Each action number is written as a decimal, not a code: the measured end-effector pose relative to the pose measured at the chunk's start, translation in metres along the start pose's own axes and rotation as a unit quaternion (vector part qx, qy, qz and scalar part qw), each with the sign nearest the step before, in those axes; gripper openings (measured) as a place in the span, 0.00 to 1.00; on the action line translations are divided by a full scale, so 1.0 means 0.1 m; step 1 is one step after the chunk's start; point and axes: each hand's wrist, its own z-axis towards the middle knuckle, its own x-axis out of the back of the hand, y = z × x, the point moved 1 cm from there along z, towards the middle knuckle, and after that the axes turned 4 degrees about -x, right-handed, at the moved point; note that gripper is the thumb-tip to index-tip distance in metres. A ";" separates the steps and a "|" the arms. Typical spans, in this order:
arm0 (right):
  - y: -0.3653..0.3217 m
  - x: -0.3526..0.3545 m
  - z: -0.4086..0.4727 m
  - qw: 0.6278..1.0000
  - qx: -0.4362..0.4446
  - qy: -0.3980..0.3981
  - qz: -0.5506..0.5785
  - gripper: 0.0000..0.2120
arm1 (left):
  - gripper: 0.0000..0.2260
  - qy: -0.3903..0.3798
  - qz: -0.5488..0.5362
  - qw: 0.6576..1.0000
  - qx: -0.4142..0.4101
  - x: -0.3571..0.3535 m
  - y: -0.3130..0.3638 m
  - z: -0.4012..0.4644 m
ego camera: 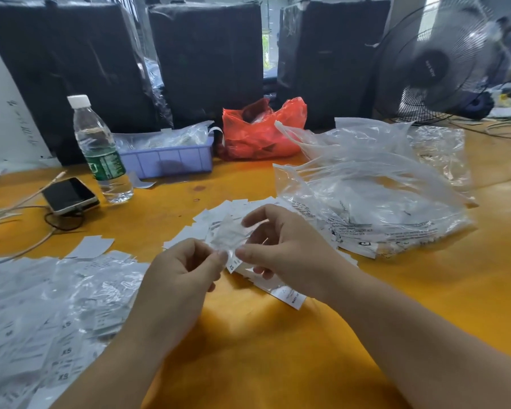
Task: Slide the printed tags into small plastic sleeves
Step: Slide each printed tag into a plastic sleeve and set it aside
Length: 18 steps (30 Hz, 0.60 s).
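Midway through, seemingly: clear sleeve (229, 234) with an XS tag (233, 265) pinched between left hand (177, 278) and right hand (281, 246) fingertips, bagged pile (42, 314) left of them, loose tags (216, 214) beyond, many still unsleeved.

Single head-worn wide-angle view, looking forward and down from the person's own eye level, close over the orange tabletop (248, 349), both forearms entering from the bottom edge, far tabletop edge, black wrapped bundles (207, 60) and a fan (434, 66) across the top, straight lines bowed near the frame edges
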 end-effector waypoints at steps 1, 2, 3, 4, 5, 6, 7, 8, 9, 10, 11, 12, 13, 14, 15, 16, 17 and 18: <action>-0.01 0.00 -0.02 0.998 0.023 0.002 -0.050 0.17 | 0.08 0.000 -0.003 1.000 -0.002 -0.01 0.00 0.00; -0.02 0.00 -0.03 0.994 0.049 0.001 -0.097 0.19 | 0.09 -0.003 -0.004 1.000 -0.006 -0.02 0.01 -0.01; -0.03 -0.01 -0.05 0.989 0.072 -0.002 -0.129 0.20 | 0.09 -0.007 -0.002 1.000 -0.011 -0.03 0.03 -0.02; -0.03 -0.02 -0.06 0.986 0.087 -0.005 -0.143 0.20 | 0.10 -0.011 0.001 1.000 -0.017 -0.03 0.04 -0.03; -0.04 -0.02 -0.07 0.985 0.094 -0.011 -0.143 0.19 | 0.11 -0.014 0.003 1.000 -0.023 -0.04 0.05 -0.05; -0.04 -0.03 -0.07 0.985 0.097 -0.016 -0.140 0.16 | 0.12 -0.016 0.006 0.999 -0.028 -0.04 0.06 -0.06; -0.04 -0.03 -0.07 0.985 0.099 -0.021 -0.143 0.13 | 0.13 -0.019 0.010 0.999 -0.032 -0.04 0.08 -0.07; -0.04 -0.03 -0.08 0.983 0.102 -0.025 -0.152 0.11 | 0.14 -0.022 0.015 0.999 -0.036 -0.04 0.08 -0.08; -0.03 -0.03 -0.07 0.981 0.104 -0.028 -0.160 0.09 | 0.15 -0.026 0.018 0.999 -0.040 -0.03 0.09 -0.08; -0.02 -0.04 -0.07 0.980 0.105 -0.032 -0.165 0.07 | 0.15 -0.029 0.021 0.998 -0.043 -0.03 0.10 -0.09; -0.02 -0.04 -0.08 0.980 0.103 -0.034 -0.169 0.05 | 0.16 -0.032 0.025 0.998 -0.045 -0.04 0.10 -0.09; -0.01 -0.04 -0.08 0.980 0.100 -0.034 -0.171 0.04 | 0.16 -0.035 0.031 0.998 -0.047 -0.04 0.11 -0.09; -0.01 -0.04 -0.08 0.979 0.098 -0.034 -0.173 0.04 | 0.17 -0.038 0.036 0.997 -0.049 -0.05 0.11 -0.09; 0.00 -0.05 -0.08 0.979 0.097 -0.034 -0.175 0.04 | 0.17 -0.041 0.038 0.997 -0.050 -0.06 0.11 -0.09; 0.00 -0.05 -0.08 0.979 0.098 -0.034 -0.174 0.04 | 0.16 -0.044 0.038 0.997 -0.052 -0.07 0.11 -0.10; 0.00 -0.05 -0.08 0.980 0.098 -0.032 -0.171 0.04 | 0.15 -0.046 0.036 0.997 -0.053 -0.07 0.11 -0.10; -0.01 -0.04 -0.07 0.980 0.097 -0.027 -0.169 0.05 | 0.15 -0.046 0.036 0.997 -0.052 -0.08 0.11 -0.10; -0.01 -0.04 -0.07 0.981 0.095 -0.021 -0.168 0.05 | 0.15 -0.045 0.037 0.997 -0.052 -0.09 0.10 -0.10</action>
